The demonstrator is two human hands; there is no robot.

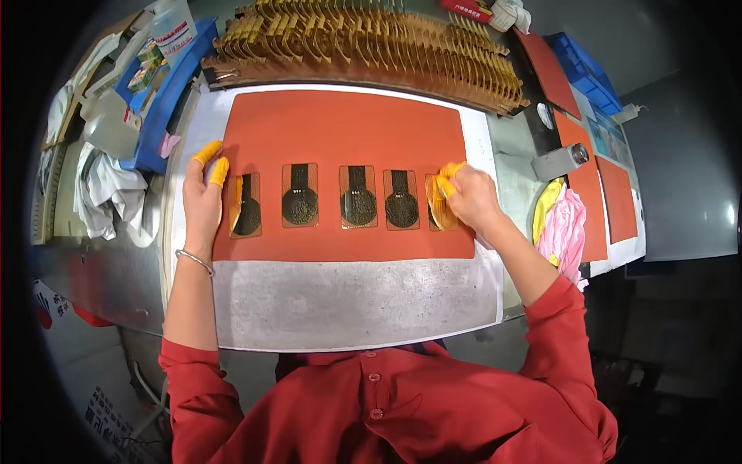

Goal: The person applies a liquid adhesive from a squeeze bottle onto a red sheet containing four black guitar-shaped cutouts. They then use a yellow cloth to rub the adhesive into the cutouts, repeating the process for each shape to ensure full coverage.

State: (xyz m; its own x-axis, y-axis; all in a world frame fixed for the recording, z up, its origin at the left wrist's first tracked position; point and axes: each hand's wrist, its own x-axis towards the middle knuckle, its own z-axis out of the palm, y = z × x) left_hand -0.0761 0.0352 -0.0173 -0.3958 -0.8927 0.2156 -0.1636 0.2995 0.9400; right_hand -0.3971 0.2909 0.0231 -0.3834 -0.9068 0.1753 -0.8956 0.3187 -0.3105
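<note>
Several flat rectangular pieces lie in a row on an orange-red mat (348, 131). Each is thin and gold-edged, with a black round-and-stem pattern, like the middle piece (358, 205). My left hand (202, 193), in yellow finger covers, rests at the mat's left edge. Its thumb and forefinger are apart, beside the leftmost piece (248, 213), which has a gold strip along its left side. At the row's right end, my right hand (471, 195) pinches a thin gold-coloured sheet (440, 207) over the rightmost piece, mostly covering it. Its fingertips also wear yellow covers.
Behind the mat stands a long rack (363, 58) of curved gold pieces. A blue tray (166, 100) with bottles is at left, near white cloths (108, 189). On the right are a grey bottle (562, 161), pink cloth (566, 232), more orange sheets (616, 201) and a blue bin (583, 69).
</note>
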